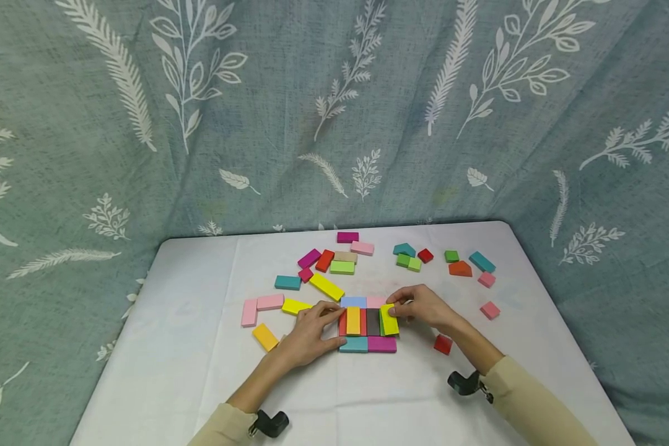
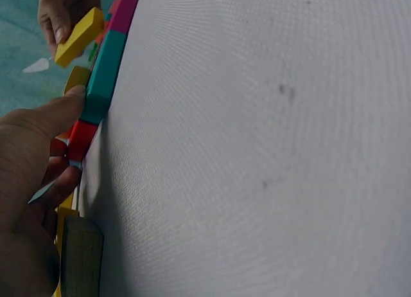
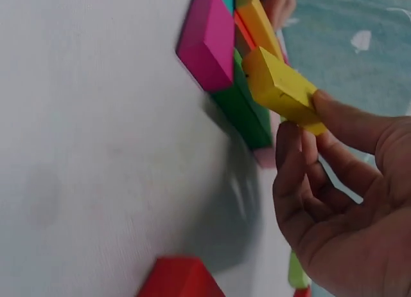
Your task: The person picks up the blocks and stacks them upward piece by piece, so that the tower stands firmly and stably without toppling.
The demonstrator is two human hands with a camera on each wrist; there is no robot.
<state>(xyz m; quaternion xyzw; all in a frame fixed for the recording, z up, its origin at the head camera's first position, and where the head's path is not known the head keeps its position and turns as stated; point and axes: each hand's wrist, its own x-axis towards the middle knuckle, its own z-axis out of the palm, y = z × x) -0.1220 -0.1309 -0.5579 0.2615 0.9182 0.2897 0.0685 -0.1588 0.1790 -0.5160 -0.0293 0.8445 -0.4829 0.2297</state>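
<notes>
In the head view, coloured blocks form a flat-sided block structure, with teal (image 1: 354, 345) and magenta (image 1: 381, 345) blocks along the near side. Light blue (image 1: 354, 302) and pink (image 1: 375, 302) blocks line its far side. An orange-yellow block (image 1: 354, 321) lies on top, left of a black block (image 1: 373, 322). My left hand (image 1: 311, 331) holds the structure's left end, thumb by the teal block and fingers near the red block (image 2: 82, 139). Above the right end, my right hand (image 1: 420, 306) pinches a tilted yellow block (image 3: 282, 91) between thumb and fingers. Under it shows a green block (image 3: 244, 110).
Loose blocks lie behind and left of the structure, among them yellow (image 1: 326, 287), teal (image 1: 287, 282) and pink (image 1: 249, 313) ones. More blocks, including an orange one (image 1: 459, 269), are at the back right. A red block (image 1: 443, 344) sits near my right forearm.
</notes>
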